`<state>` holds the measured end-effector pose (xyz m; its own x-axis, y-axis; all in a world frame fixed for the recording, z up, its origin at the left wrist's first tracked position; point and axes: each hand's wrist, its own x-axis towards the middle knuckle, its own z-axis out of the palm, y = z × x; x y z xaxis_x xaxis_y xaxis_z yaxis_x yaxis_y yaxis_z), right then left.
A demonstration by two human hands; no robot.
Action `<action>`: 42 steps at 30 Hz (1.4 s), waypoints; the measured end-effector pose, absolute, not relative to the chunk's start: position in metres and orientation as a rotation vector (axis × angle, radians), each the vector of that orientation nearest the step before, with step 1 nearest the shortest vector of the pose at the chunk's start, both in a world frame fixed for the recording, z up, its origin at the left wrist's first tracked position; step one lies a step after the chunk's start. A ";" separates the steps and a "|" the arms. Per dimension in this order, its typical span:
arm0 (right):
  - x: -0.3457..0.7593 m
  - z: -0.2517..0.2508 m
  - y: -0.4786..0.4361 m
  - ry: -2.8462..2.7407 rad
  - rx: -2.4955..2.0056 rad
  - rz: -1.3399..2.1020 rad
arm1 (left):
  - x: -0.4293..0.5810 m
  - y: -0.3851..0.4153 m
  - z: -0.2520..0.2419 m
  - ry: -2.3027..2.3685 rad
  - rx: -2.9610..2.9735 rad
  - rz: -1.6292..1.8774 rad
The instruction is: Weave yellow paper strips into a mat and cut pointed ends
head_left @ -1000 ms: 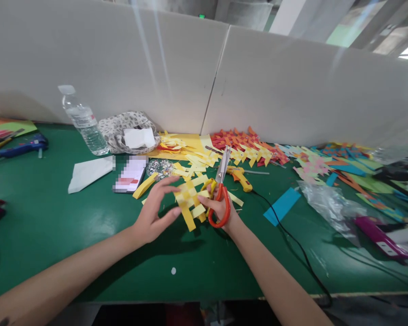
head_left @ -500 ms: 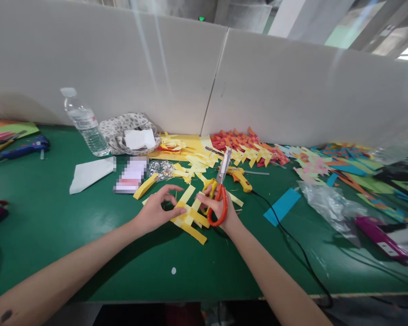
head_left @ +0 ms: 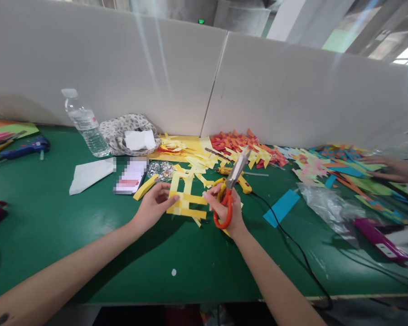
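Observation:
My left hand (head_left: 153,206) pinches the left edge of a woven piece of yellow paper strips (head_left: 182,206), thumb on top. Light yellow strip ends stick up from the weave, and darker yellow ends point right. In my right hand (head_left: 233,213) are scissors (head_left: 227,206) with orange and yellow handles, their metal blades pointing up and away. The thumb and fingertips of that hand are at the right end of a yellow strip; whether they grip it I cannot tell. A yellow glue gun (head_left: 245,184) lies just behind the scissors, partly hidden by them.
Yellow paper scraps (head_left: 197,165) and red woven pieces (head_left: 231,142) lie along the partition. A phone (head_left: 132,176), water bottle (head_left: 85,122), bag of googly eyes (head_left: 161,171) and blue paper (head_left: 281,207) are around. Another person's hand (head_left: 394,170) reaches in at right.
The woven paper has turned so its loose ends point up and right. My right hand and the scissors have shifted slightly right, blades tilting right. Another person's hand has appeared at right.

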<state>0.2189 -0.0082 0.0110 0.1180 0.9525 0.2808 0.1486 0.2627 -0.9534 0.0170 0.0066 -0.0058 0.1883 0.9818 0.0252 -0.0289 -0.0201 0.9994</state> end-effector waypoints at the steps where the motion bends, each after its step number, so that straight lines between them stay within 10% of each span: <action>1: 0.219 0.011 -0.010 -1.414 -1.195 0.772 | 0.017 0.008 -0.006 1.032 1.236 1.124; 42: 0.215 -0.002 -0.003 -1.343 -1.314 0.636 | 0.021 0.006 -0.009 1.077 0.989 1.159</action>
<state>0.2147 -0.0034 -0.0018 0.2135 0.9220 0.3229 0.3348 0.2415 -0.9108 0.0214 0.0064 -0.0092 0.0718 0.9892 -0.1277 -0.1993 0.1397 0.9699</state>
